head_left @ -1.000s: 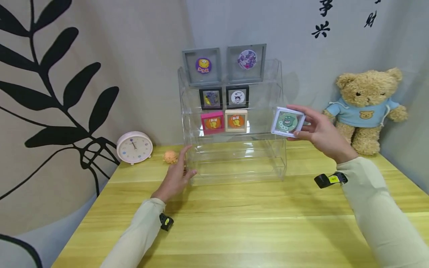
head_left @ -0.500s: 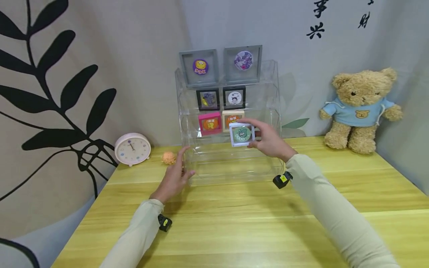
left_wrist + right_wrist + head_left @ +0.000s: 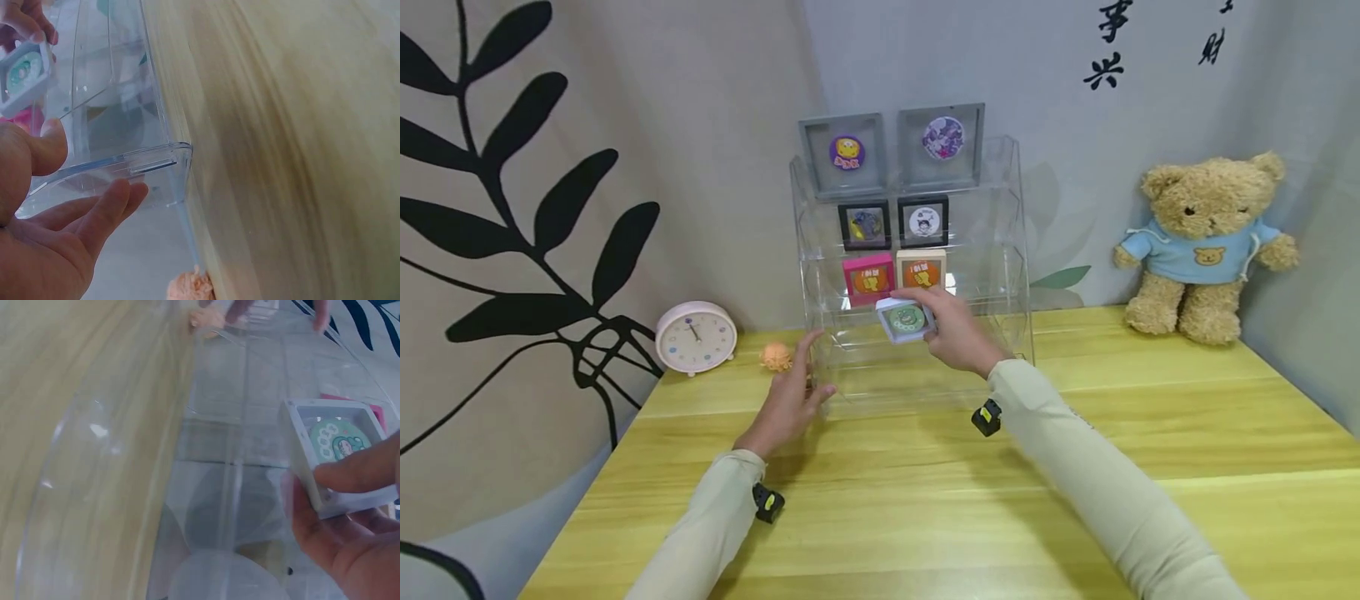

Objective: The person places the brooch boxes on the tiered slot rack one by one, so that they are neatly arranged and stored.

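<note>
A clear acrylic tiered display stand (image 3: 917, 379) stands on the wooden table. My left hand (image 3: 785, 408) holds its left side panel, thumb on the inner face and fingers on the outer, as the left wrist view shows. My right hand (image 3: 958, 333) pinches a small white square frame (image 3: 905, 320) with a round green badge (image 3: 337, 440) inside. This frame hangs tilted back in front of the stand's lower tiers, just below the pink frame (image 3: 869, 278) and the cream frame (image 3: 921, 268). Whether it touches the stand cannot be told.
Two black frames (image 3: 923, 222) stand a tier higher, and two large grey frames (image 3: 941, 147) on top. A pink round clock (image 3: 696, 337) and a small orange figure (image 3: 776, 357) are left of the stand. A teddy bear (image 3: 1213, 250) in a blue hoodie sits at right by the wall.
My right hand has carried the white frame leftward and down, from beside the stand to in front of it, and tilted it back. My left hand has stayed on the side panel.
</note>
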